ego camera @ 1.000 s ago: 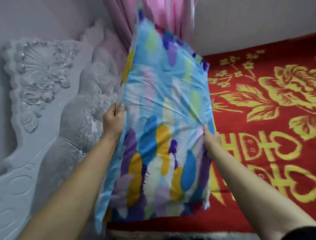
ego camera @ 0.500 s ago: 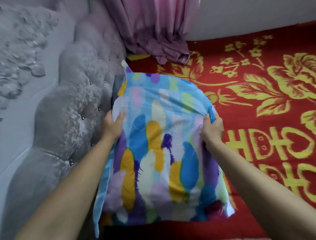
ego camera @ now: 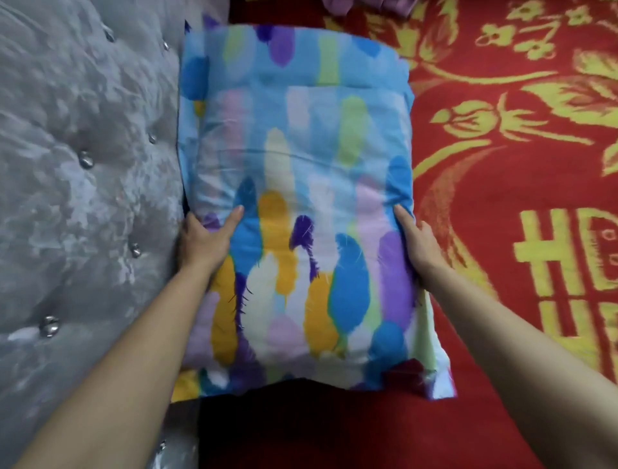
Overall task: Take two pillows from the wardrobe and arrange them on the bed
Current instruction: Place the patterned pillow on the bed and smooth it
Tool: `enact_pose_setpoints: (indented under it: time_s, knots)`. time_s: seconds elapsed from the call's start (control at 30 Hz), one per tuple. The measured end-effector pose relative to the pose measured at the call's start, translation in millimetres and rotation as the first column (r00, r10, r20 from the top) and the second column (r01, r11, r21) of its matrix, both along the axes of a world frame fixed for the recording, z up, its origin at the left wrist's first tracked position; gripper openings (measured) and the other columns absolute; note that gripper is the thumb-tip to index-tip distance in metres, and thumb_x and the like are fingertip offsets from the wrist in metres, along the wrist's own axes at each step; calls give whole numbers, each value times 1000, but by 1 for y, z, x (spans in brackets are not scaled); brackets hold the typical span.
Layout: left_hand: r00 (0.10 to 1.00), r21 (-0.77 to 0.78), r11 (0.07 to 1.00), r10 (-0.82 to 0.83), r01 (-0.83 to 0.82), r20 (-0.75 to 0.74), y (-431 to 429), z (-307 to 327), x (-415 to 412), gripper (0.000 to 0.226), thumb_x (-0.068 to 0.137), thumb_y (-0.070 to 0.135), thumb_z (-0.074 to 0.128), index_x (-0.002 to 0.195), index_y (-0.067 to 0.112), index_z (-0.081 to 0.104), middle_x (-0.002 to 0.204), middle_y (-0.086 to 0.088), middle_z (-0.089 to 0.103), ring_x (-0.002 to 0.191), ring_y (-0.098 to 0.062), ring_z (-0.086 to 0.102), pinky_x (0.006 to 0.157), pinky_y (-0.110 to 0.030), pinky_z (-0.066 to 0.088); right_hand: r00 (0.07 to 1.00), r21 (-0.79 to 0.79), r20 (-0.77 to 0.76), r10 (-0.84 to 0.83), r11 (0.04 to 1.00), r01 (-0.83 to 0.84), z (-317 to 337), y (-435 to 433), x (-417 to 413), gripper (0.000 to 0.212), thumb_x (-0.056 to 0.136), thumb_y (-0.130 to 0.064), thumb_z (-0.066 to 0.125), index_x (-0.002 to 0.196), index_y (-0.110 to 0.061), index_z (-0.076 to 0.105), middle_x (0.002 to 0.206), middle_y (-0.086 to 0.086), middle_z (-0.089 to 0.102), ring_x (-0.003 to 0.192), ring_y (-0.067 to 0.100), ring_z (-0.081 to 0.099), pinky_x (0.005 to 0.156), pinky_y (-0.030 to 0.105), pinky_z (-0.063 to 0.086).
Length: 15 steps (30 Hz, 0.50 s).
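A pillow [ego camera: 301,160] in a blue cover with yellow, purple and white feather shapes lies flat on the bed [ego camera: 501,234], its left edge against the headboard. My left hand [ego camera: 204,239] grips its left edge, thumb on top. My right hand [ego camera: 418,242] holds the right edge, fingers tucked under the side. Only this one pillow is in view; the wardrobe is out of sight.
A grey tufted velvet headboard [ego camera: 87,187] with shiny buttons fills the left side. The bed carries a red blanket with yellow flowers and characters. A bit of pink curtain [ego camera: 361,4] hangs at the top edge.
The pillow has come down from upright in the air to lying flat on the bed beside the headboard. Both hands followed it down and keep hold of its sides.
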State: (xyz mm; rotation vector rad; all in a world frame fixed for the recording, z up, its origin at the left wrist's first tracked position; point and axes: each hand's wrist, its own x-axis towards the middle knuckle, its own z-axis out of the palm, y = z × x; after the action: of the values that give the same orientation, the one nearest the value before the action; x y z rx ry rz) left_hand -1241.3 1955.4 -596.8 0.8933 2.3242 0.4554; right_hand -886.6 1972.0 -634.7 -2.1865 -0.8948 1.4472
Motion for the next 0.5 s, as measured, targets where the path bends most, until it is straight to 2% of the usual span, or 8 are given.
enact_pose_setpoints:
  time_s: [0.03, 0.1, 0.23, 0.3, 0.33, 0.4, 0.43, 0.5]
  knots:
    - [996, -21, 998, 56, -55, 70, 2, -9, -3, 120, 49, 92, 60, 135, 9, 44, 139, -15, 52, 125, -33, 52, 108, -45, 41, 998, -41, -70, -6, 999, 3, -11, 3, 0, 124, 47, -100, 50, 140, -18, 52, 141, 9, 56, 127, 31, 54, 112, 48, 38]
    - [975, -65, 988, 147, -138, 167, 7, -23, -6, 138, 31, 95, 64, 138, 11, 41, 140, -11, 53, 123, -30, 55, 106, -43, 44, 979, -68, -202, -4, 998, -10, -30, 10, -1, 115, 42, -100, 53, 131, -28, 62, 133, 6, 63, 119, 28, 61, 111, 49, 40]
    - [931, 34, 976, 194, -215, 310, 14, -38, -10, 125, 26, 85, 78, 126, 14, 55, 116, -2, 67, 98, -20, 68, 94, -39, 55, 944, -64, -329, -17, 998, -5, -41, 18, -7, 79, 54, -86, 63, 107, -28, 73, 117, 12, 71, 107, 33, 67, 106, 55, 45]
    - [909, 109, 961, 200, -255, 366, 14, -35, -7, 106, 29, 79, 83, 113, 16, 65, 102, 0, 74, 88, -18, 72, 88, -37, 58, 954, 18, -299, -26, 999, 33, -27, 21, -10, 58, 58, -78, 62, 91, -31, 74, 112, 11, 72, 106, 29, 67, 106, 49, 46]
    - [901, 156, 947, 204, -281, 383, 15, -34, -5, 96, 30, 77, 84, 104, 17, 70, 94, 2, 76, 84, -16, 73, 83, -33, 60, 965, 105, -258, -48, 992, 77, -19, 23, -10, 48, 57, -74, 60, 82, -35, 74, 104, 2, 74, 100, 17, 67, 101, 38, 48]
    - [886, 261, 903, 215, -341, 411, 17, -34, 1, 77, 32, 75, 85, 83, 19, 74, 80, 6, 78, 76, -11, 74, 65, -22, 58, 980, 294, -172, -102, 944, 149, -6, 29, -7, 33, 57, -67, 58, 70, -41, 74, 77, -18, 71, 75, -6, 61, 80, 16, 46]
    - [882, 297, 885, 216, -358, 419, 20, -35, 7, 72, 33, 75, 84, 79, 20, 75, 79, 8, 77, 76, -10, 74, 61, -20, 57, 980, 350, -151, -131, 920, 176, -3, 32, -2, 34, 60, -64, 60, 72, -37, 76, 71, -15, 69, 69, -8, 58, 73, 15, 43]
    - [909, 293, 897, 219, -331, 355, 23, -42, 23, 80, 37, 82, 78, 83, 17, 73, 88, 5, 77, 82, -12, 73, 69, -26, 58, 997, 369, -18, -72, 926, 73, -7, 34, 14, 52, 73, -63, 60, 98, -19, 76, 84, 2, 70, 83, 1, 65, 69, 16, 38]
